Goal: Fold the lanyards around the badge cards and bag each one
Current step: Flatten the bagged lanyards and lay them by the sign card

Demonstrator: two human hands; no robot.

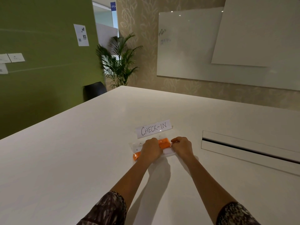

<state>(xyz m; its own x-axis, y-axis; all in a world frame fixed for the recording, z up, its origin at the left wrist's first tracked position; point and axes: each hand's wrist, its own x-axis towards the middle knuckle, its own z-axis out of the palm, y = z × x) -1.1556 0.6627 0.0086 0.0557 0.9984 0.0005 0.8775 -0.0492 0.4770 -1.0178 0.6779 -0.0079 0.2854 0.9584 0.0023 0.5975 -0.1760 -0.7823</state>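
Observation:
Two clear bags with orange lanyards inside lie on the white table [81, 159] just in front of a "CHECK-IN" sign [153, 128]. My left hand [151, 150] rests curled on top of the bags; orange lanyard [164, 143] shows between my hands, and another orange piece [136, 156] shows at its left. My right hand [182, 147] pinches the right edge of the nearer clear bag [168, 151], fingers curled round it. The badge card inside is mostly hidden by my hands.
A recessed cable slot with a white lid [246, 148] runs across the table at the right. Beyond the far edge stand a potted palm [119, 62], a dark bin [95, 90] and a wall whiteboard [186, 44].

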